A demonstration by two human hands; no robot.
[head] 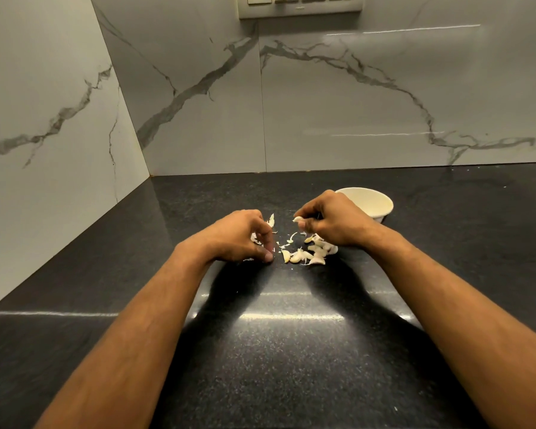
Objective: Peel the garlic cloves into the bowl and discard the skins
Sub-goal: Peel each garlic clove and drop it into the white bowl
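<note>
On a dark counter (291, 351), right hand (331, 219) pinches a garlic clove (298, 219) near a white bowl (372, 202).

Both forearms bare to frame edge; left hand (240, 235), right hand (331, 219) ungloved, no rings.

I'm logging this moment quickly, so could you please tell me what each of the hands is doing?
Left hand: curled on garlic skins on the counter.
Right hand: pinching a garlic piece.
</note>
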